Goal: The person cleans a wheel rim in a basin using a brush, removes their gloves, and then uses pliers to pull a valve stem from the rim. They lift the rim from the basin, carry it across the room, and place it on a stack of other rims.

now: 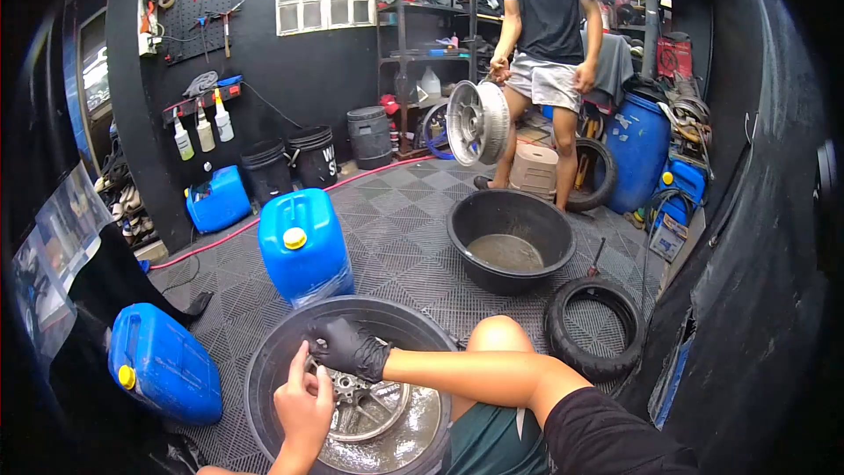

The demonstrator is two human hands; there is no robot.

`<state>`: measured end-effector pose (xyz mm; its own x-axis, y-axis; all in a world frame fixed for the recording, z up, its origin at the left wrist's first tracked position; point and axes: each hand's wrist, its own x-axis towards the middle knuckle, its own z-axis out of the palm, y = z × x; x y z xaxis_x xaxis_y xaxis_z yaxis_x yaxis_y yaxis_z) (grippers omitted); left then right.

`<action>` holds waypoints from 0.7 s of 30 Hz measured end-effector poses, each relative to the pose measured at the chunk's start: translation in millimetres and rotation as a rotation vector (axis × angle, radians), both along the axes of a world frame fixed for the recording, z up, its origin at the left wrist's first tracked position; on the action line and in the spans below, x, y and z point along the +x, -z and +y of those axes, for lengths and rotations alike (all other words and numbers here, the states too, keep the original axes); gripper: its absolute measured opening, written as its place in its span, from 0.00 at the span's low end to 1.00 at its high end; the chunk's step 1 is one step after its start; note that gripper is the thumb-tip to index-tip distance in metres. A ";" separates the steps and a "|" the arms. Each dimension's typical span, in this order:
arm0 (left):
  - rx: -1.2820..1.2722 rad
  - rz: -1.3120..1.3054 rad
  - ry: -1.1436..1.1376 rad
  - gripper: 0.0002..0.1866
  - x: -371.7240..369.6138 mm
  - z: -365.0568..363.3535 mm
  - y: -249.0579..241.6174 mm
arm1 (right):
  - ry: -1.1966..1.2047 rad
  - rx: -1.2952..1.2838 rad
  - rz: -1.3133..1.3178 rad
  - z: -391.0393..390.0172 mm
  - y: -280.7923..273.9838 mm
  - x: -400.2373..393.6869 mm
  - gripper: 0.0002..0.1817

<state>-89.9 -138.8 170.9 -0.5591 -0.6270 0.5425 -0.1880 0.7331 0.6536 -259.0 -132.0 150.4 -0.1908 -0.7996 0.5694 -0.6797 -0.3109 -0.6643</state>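
A metal wheel [348, 390] lies in the near black tub [272, 352], partly surrounded by murky gray liquid [420, 440]. The tub's raised wall seems to keep the wet mess contained, within easy reach of the seated person. The black-gloved right hand [347, 347] is curled above the wheel; whether it grips anything cannot be told. The bare left hand [303, 409] is loosely open, fingers raised near the glove, with no held object visible.

Beyond the near tub, a second person [541, 35] holds another wheel [477, 123] clear of the floor, beside a far tub [514, 280] with shallow, cloudy liquid inside. Yellow-capped blue jugs [308, 268] stand behind and left of the near tub, their contents hidden. A tire [561, 325] lies to its right.
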 end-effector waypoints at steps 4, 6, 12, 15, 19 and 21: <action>0.050 0.010 -0.007 0.23 1.1 0.1 4.8 | 0.020 -0.014 0.057 -5.4 9.9 -2.9 0.12; 0.079 0.009 -0.017 0.23 1.9 -1.4 7.7 | 0.030 -0.015 0.071 -8.0 15.4 -3.3 0.12; 0.023 -0.058 -0.017 0.22 3.9 5.4 -2.5 | 0.027 0.168 0.097 -5.1 14.9 -5.9 0.17; -0.045 -0.141 -0.041 0.26 3.9 4.6 0.6 | -0.008 0.149 0.106 -9.9 17.9 -8.4 0.18; -0.092 -0.306 -0.008 0.30 2.9 0.5 8.4 | -0.028 0.192 0.200 -9.4 19.2 -9.0 0.17; -0.102 -0.367 -0.010 0.30 2.4 1.9 10.8 | 0.023 0.325 0.290 1.7 2.0 -2.6 0.17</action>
<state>-87.5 -136.9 160.1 -0.7219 -0.5867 0.3669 -0.4039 0.7878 0.4650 -261.6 -130.4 148.4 -0.0798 -0.9437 0.3211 -0.8572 -0.0995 -0.5054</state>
